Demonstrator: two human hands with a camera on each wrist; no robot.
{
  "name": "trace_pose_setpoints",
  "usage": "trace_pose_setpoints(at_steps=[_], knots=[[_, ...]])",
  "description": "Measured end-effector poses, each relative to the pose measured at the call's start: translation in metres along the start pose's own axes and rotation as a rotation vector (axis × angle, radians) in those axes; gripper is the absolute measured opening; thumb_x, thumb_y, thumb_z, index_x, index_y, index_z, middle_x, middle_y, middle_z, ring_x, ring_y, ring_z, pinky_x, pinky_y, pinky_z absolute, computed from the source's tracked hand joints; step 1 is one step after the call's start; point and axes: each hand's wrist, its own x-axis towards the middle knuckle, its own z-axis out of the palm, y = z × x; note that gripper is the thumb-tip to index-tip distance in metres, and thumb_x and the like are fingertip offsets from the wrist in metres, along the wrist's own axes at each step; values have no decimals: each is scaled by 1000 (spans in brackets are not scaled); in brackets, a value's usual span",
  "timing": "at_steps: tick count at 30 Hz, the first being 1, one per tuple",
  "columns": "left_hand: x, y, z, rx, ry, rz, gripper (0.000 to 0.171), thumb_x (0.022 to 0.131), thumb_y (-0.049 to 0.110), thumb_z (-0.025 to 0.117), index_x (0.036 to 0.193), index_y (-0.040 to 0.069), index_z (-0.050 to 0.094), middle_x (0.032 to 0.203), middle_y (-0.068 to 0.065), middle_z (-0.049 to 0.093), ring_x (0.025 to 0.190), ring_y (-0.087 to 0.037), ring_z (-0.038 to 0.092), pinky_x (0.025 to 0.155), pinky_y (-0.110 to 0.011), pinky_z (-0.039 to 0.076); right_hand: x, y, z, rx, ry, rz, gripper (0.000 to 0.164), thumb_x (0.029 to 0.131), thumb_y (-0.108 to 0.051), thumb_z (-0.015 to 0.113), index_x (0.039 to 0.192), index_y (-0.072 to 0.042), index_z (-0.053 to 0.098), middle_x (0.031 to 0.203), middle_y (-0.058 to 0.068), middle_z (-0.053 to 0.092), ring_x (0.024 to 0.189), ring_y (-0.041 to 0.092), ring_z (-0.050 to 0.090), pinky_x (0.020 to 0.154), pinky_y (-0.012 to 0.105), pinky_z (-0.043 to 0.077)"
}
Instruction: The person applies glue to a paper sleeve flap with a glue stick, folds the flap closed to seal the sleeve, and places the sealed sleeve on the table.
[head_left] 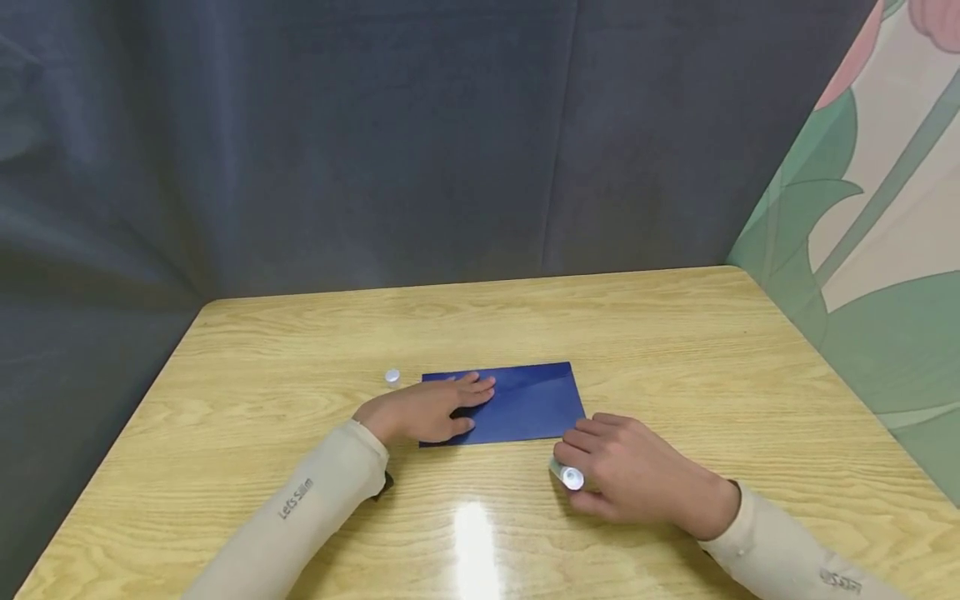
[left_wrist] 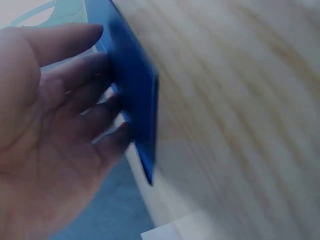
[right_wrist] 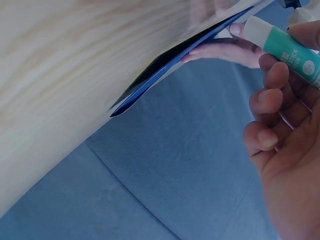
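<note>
A dark blue envelope point(head_left: 528, 404) lies on the table with a fold line along its far side. My left hand point(head_left: 438, 408) rests on its left part, fingers stretched over it. In the left wrist view the fingertips meet the face of the blue envelope point(left_wrist: 132, 95). Just off the envelope's near right corner, my right hand point(head_left: 626, 467) grips a glue stick point(head_left: 570, 476), its round white end turned toward the head camera. The right wrist view shows the green label of the glue stick point(right_wrist: 292, 52) between thumb and fingers.
A small white cap point(head_left: 392, 376) stands on the wooden table point(head_left: 300, 333), left of the envelope. Behind the table hangs a dark cloth point(head_left: 450, 150), and a flower-patterned panel point(head_left: 885, 250) borders the right side.
</note>
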Motion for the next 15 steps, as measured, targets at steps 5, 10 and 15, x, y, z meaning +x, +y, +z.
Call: trace_pose_setpoints(at_steps=[5,10,15], knots=[[-1,-4,-9,-15,134,47,46,105,24,50,150,14,46,160,0,38,152,-18,28,123,-41,28,0,2,1,-12,11,1,24,69,-31,73,81,-20,55,71,-14,47,64,5,40,59,21,42],[-14,-6,-10,37,200,-8,47,104,23,51,150,11,46,162,-1,34,153,-22,25,123,-43,27,1,3,2,-10,17,2,25,69,-32,73,80,-20,54,71,-13,46,64,5,41,59,22,42],[-21,-6,-1,70,136,0,53,105,25,50,154,11,37,165,1,25,155,-25,17,124,-47,24,0,2,1,-5,16,4,26,69,-32,73,80,-20,54,71,-14,46,64,5,40,58,21,41]])
